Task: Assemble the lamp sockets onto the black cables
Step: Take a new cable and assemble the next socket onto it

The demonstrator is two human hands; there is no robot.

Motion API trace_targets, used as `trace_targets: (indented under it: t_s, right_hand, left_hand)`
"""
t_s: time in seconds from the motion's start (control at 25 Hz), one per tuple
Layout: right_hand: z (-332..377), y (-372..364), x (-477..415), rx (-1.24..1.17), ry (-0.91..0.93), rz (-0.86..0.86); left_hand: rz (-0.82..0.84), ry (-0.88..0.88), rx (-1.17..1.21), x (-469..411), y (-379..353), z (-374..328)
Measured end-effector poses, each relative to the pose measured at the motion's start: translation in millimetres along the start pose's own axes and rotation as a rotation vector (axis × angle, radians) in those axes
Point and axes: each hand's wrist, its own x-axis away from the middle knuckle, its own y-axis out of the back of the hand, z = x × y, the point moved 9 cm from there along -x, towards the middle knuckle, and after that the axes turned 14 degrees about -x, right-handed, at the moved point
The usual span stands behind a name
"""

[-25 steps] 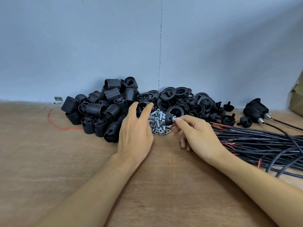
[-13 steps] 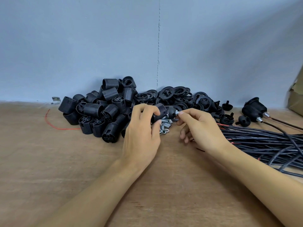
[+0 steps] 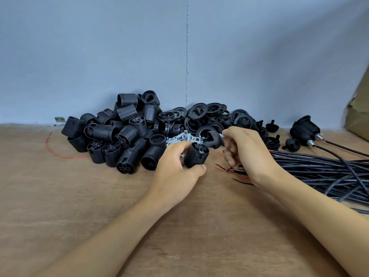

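Note:
My left hand (image 3: 176, 172) grips a black ribbed socket body (image 3: 196, 157) just above the wooden table, its slotted end facing up. My right hand (image 3: 246, 154) pinches the metal stem of a black dome-shaped socket cap (image 3: 213, 139) close beside it; the two parts are apart. Red and black wire ends (image 3: 225, 168) stick out below my right hand. A bundle of black cables (image 3: 319, 170) runs off to the right. A heap of socket bodies (image 3: 123, 134) lies left of my hands.
Black rings (image 3: 207, 114) are piled against the blue wall, with small metal screws and nuts (image 3: 179, 137) in front. An assembled socket on its cable (image 3: 304, 130) and loose caps (image 3: 292, 144) lie far right. A cardboard box (image 3: 359, 116) stands at the right edge. A red wire (image 3: 60, 154) lies left.
My left hand has picked a ribbed socket body from the heap and drawn it toward me. My right hand still holds the cap and has shifted slightly right; wire ends now show beneath it.

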Motion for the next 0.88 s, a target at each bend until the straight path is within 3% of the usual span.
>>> trace_targets:
  t_s: [0.48,0.88]
  right_hand:
    - [15.1,-4.9,7.8,0.187,0.203,0.034]
    - [8.4,-4.1,4.5,0.230,0.146,0.060]
  left_hand:
    - [0.028,-0.060,-0.072,1.0,-1.2,-1.7]
    - [0.079,-0.073,-0.043,2.1,-5.4,-6.0]
